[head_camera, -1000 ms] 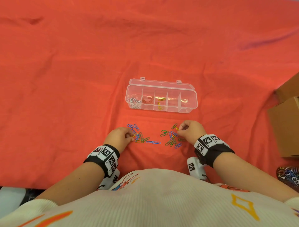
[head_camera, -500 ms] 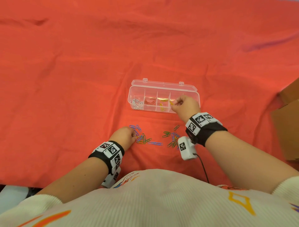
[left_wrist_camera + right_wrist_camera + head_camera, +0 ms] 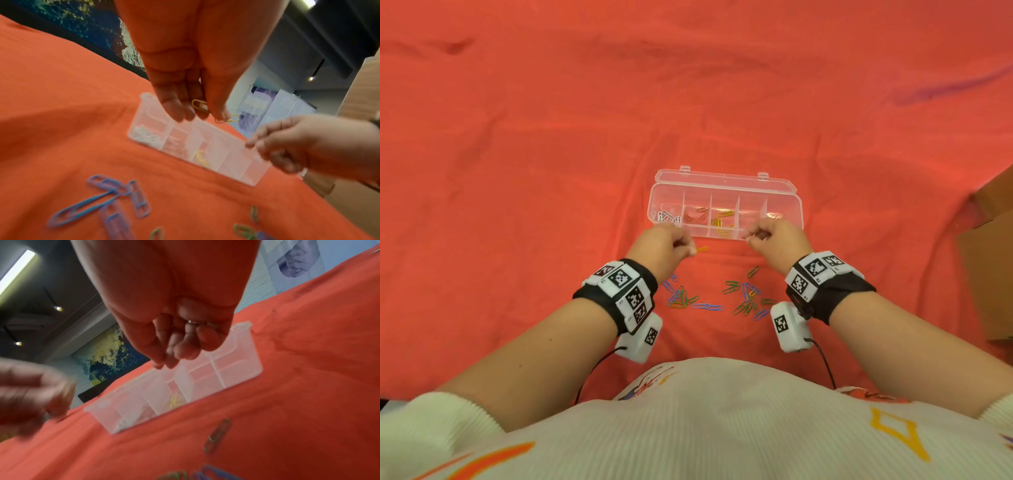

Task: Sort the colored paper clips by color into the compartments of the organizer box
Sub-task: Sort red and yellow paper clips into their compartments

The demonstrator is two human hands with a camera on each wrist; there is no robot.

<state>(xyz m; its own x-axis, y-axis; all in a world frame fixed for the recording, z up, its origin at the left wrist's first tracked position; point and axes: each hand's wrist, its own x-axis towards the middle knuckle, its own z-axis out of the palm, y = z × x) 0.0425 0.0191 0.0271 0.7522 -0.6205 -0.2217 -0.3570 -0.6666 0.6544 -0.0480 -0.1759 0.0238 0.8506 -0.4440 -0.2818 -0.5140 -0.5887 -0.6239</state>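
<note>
Orange cloth covers the bench (image 3: 524,144). Left hand (image 3: 664,246) pinches a yellow wire paper clip (image 3: 702,249), just short of the clear plastic organizer box (image 3: 726,186); its yellow compartment lies ahead-right. Right hand (image 3: 777,240), fingers curled, seemingly holds nothing.

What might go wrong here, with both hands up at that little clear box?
The left hand pinches two yellow clips loosely; one dangles from the fingertips and may drop onto the cloth short of the organizer box. The compartments are narrow, so a clip released off-centre could land beside the yellow ones, in the wrong section. The right hand hovers at the box's near wall and might nudge the light box.
</note>
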